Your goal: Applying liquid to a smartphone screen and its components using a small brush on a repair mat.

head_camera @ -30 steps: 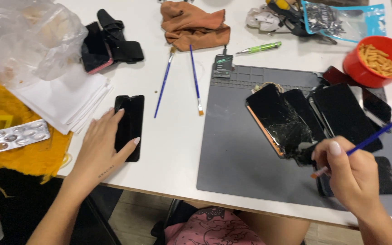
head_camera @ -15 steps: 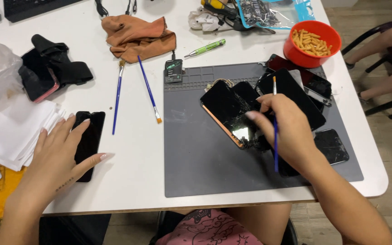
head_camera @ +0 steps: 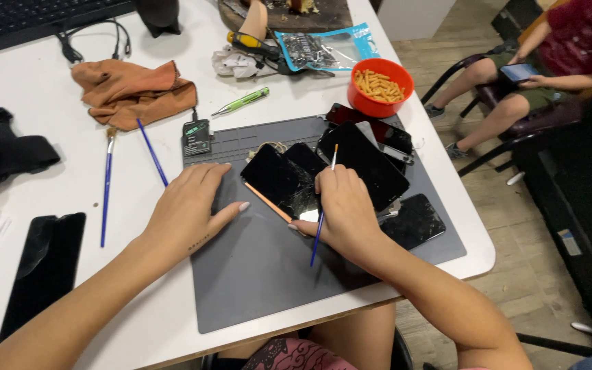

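White desk [head_camera: 49,123], grey rubber work mat [head_camera: 262,274]. Left hand [head_camera: 190,209] spread flat, empty, on mat beside cracked black phone screen [head_camera: 281,181]. Right hand [head_camera: 344,212] clamped on thin blue-handled brush [head_camera: 320,229], pressed upon that screen.

The right hand [head_camera: 342,209] grips a thin blue brush [head_camera: 323,209] over a cracked black phone [head_camera: 284,182] on the grey mat [head_camera: 262,267]. The left hand [head_camera: 190,209] lies flat across the mat's left edge. An orange bowl [head_camera: 380,89] stands beyond the mat's far right corner.

Single head-worn camera, looking steeply down, close over grey work mat [head_camera: 262,274]
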